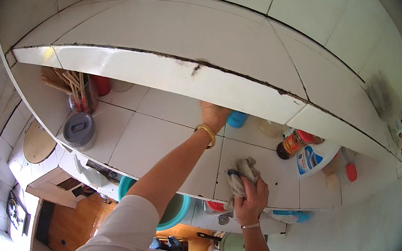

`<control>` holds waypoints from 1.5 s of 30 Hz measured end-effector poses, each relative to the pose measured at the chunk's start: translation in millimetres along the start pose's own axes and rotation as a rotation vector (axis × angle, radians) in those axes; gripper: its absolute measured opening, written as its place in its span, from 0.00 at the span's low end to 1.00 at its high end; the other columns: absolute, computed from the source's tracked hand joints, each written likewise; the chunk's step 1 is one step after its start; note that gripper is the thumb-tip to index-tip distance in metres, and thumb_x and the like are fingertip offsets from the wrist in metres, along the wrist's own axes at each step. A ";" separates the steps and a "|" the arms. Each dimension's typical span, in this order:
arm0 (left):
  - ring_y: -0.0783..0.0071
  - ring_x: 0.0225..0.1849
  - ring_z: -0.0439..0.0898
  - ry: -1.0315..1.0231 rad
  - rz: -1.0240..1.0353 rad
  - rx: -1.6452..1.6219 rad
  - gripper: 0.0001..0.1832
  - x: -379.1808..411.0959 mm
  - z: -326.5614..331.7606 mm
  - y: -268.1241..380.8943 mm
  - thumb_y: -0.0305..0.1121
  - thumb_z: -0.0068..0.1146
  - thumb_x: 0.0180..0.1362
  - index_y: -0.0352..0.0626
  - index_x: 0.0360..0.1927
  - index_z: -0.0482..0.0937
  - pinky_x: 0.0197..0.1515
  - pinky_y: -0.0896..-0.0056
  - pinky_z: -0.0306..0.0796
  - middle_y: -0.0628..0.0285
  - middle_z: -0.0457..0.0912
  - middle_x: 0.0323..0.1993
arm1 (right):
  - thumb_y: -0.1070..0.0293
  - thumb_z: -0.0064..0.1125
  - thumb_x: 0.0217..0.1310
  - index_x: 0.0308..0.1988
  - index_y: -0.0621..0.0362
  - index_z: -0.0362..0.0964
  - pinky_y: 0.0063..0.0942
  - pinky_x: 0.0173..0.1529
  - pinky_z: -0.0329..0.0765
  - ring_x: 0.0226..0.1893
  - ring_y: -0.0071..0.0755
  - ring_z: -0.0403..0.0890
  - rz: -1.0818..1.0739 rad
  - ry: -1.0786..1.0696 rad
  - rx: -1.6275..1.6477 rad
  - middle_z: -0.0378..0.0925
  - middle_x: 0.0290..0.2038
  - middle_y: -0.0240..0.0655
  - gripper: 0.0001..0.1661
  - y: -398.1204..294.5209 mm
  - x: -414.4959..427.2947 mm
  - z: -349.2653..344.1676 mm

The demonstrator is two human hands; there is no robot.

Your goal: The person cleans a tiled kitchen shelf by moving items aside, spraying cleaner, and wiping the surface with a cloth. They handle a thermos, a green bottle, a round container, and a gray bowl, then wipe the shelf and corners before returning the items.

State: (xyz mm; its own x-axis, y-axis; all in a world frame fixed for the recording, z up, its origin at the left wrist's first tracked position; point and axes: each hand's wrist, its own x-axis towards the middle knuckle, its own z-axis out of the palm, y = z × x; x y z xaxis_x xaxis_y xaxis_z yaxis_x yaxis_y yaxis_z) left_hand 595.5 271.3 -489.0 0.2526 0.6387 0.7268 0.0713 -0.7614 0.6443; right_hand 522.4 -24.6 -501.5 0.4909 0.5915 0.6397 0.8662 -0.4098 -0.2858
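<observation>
My left hand, with a gold bangle at its wrist, reaches in under the overhanging white tiled ledge. Its fingers are hidden behind the ledge, so what they touch cannot be seen. Just right of it a blue container shows below the ledge. My right hand grips a crumpled, dirty grey cloth that rests on the tiled shelf near its front edge. Right of the cloth are a tilted dark jar with a red lid and a white bottle with a blue label.
A grey-lidded canister and a jar of chopsticks stand at the shelf's left. A red-ended utensil lies at the right. The upper ledge overhangs the shelf. Below are a teal basin and a green pan.
</observation>
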 end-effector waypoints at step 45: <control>0.61 0.55 0.77 -0.027 -0.361 0.033 0.27 96.2 -223.5 -108.1 0.30 0.69 0.51 0.38 0.55 0.72 0.55 0.60 0.74 0.54 0.78 0.52 | 0.67 0.61 0.42 0.48 0.52 0.77 0.51 0.52 0.70 0.48 0.59 0.73 -0.058 0.016 -0.041 0.71 0.53 0.50 0.27 0.6 -1.4 2.2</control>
State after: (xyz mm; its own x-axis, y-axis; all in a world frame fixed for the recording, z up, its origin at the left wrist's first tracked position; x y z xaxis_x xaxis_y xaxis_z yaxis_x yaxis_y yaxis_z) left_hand 396.4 439.8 -435.5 0.2311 0.8643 0.4467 0.1916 -0.4906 0.8501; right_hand 522.4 -24.2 -504.1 0.4381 0.6039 0.6659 0.8885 -0.4033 -0.2189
